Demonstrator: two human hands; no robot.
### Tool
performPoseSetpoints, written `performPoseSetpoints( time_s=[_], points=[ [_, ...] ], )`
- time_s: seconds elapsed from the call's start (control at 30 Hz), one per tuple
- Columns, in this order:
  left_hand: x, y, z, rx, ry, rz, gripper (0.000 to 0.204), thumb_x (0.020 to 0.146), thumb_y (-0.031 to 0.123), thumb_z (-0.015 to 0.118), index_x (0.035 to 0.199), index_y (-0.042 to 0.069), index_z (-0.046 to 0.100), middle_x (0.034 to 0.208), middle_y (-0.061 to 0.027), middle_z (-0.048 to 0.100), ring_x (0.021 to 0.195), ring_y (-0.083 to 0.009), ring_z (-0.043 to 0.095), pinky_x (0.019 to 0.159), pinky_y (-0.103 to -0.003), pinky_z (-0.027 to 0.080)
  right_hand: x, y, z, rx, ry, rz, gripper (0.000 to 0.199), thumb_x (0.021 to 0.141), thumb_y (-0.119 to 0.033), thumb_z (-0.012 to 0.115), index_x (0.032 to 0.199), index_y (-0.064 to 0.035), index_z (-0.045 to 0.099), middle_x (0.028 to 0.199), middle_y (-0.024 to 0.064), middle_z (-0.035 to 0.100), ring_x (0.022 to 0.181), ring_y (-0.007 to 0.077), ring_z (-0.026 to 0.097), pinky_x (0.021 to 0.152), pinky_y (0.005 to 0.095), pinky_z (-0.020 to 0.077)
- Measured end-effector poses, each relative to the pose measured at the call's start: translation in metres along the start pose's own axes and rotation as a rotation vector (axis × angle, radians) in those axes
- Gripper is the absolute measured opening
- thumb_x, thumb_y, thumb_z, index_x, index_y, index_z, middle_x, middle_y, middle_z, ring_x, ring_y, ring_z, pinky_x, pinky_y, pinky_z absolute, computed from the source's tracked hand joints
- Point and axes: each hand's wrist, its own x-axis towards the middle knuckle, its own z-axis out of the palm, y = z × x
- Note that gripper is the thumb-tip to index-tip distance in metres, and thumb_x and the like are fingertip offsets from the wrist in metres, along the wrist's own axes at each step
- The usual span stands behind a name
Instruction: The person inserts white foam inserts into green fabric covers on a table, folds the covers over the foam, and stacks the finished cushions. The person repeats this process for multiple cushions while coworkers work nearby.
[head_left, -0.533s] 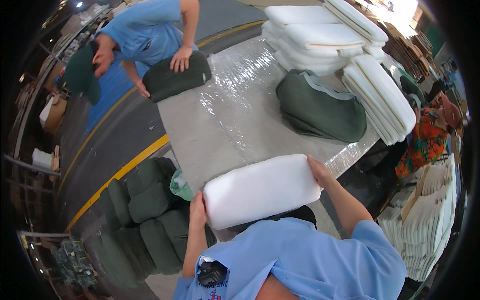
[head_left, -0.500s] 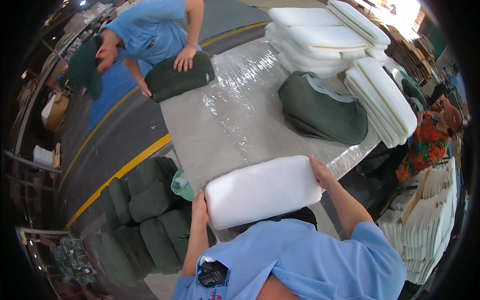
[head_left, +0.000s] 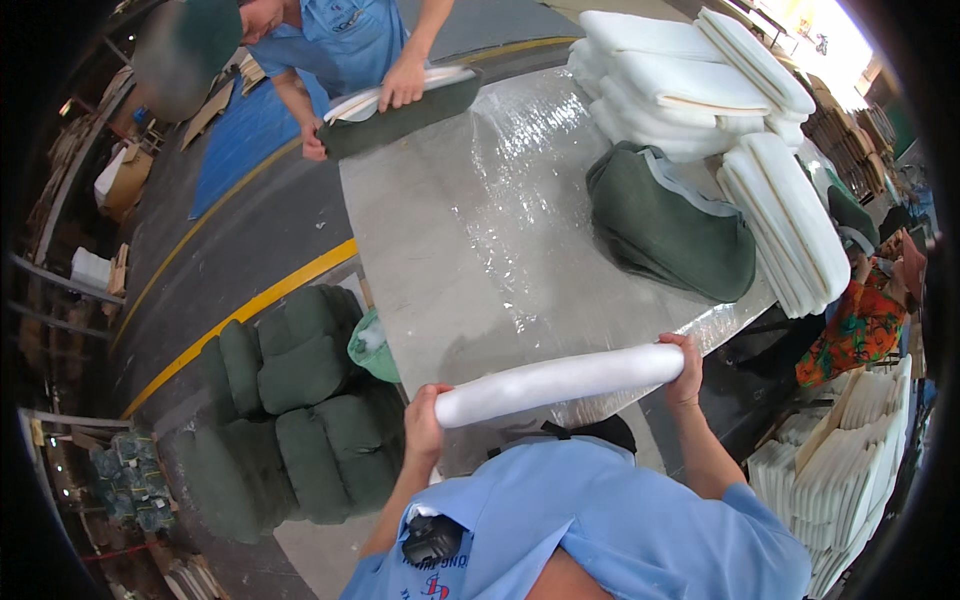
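Observation:
Between my two hands I hold a white padded cushion [head_left: 560, 384] by its short ends, tilted so that mostly its long narrow edge shows. My left hand [head_left: 424, 424] is closed on the left end, my right hand [head_left: 686, 372] on the right end. It is held at the near edge of a table covered with clear plastic film [head_left: 420, 280]. Farther off on the table lies a pile of dark green fabric covers [head_left: 670, 225] with a grey edge. Across the table, a co-worker's hands grip a green cover [head_left: 410, 118] with white padding showing at its opening.
Stacks of folded white padding [head_left: 680, 80] stand at the far right of the table, with more white sheets [head_left: 840, 470] low at the right. At the left are filled green cushions [head_left: 310, 390] and a light green basket [head_left: 374, 348]. Another person in an orange patterned top [head_left: 855, 330] is at the right.
My hands have turned the white cushion from its broad face showing to its narrow edge. The co-worker has tilted the green cover, so its white-filled opening now shows.

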Motion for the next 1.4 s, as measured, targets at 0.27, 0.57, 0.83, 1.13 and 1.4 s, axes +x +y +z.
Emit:
performPoseSetpoints(
  time_s=[0.27, 0.57, 0.83, 1.13, 1.4],
  points=[
    [-0.015, 0.107, 0.052, 0.708, -0.265, 0.882, 0.056, 0.09, 0.026, 0.079, 0.136, -0.001, 0.063, 0.126, -0.0223, 0.068, 0.121, -0.0398, 0.062, 0.104, -0.047, 0.049, 0.004, -0.004, 0.001, -0.061, -0.036, -0.027, 0.057, 0.109, -0.048, 0.049, 0.116, 0.003, 0.073, 0.104, 0.0151, 0.074, 0.093, 0.0236, 0.07, 0.087, 0.0365, 0.0547],
    [-0.012, 0.092, 0.095, 1.141, -0.452, 0.571, 0.049, 0.081, 0.031, 0.085, 0.116, 0.005, 0.063, 0.111, -0.0134, 0.071, 0.104, -0.0347, 0.07, 0.088, -0.05, 0.055, -0.016, -0.073, 0.004, -0.801, -0.081, -0.259, 0.056, 0.111, -0.045, 0.043, 0.123, 0.0024, 0.071, 0.117, 0.0145, 0.075, 0.113, 0.0249, 0.068, 0.101, 0.0349, 0.0491],
    [-0.013, 0.089, 0.096, 1.135, -0.41, 0.552, 0.046, 0.079, 0.027, 0.086, 0.114, 0.006, 0.064, 0.107, -0.0141, 0.072, 0.101, -0.0369, 0.07, 0.084, -0.051, 0.056, -0.034, -0.1, 0.056, -1.286, -0.625, -0.495, 0.051, 0.106, -0.048, 0.054, 0.132, -0.0068, 0.068, 0.132, 0.0169, 0.07, 0.125, 0.036, 0.064, 0.111, 0.0569, 0.0446],
    [-0.011, 0.084, 0.103, 1.104, -0.334, 0.588, 0.045, 0.075, 0.026, 0.087, 0.112, 0.008, 0.067, 0.104, -0.0131, 0.073, 0.097, -0.0376, 0.071, 0.082, -0.051, 0.056, -0.005, -0.104, 0.059, -1.22, -0.841, -0.362, 0.063, 0.111, -0.057, 0.041, 0.138, -0.0047, 0.065, 0.125, 0.0215, 0.072, 0.114, 0.0435, 0.068, 0.099, 0.0503, 0.0533],
    [-0.012, 0.088, 0.103, 1.135, -0.3, 0.54, 0.044, 0.076, 0.031, 0.085, 0.112, 0.011, 0.07, 0.101, -0.0116, 0.074, 0.097, -0.036, 0.071, 0.083, -0.049, 0.056, 0.103, -0.108, 0.058, -1.079, -0.562, -0.516, 0.046, 0.1, -0.032, 0.07, 0.133, -0.0003, 0.067, 0.125, 0.0222, 0.072, 0.113, 0.0404, 0.07, 0.096, 0.0469, 0.0546]
  ],
)
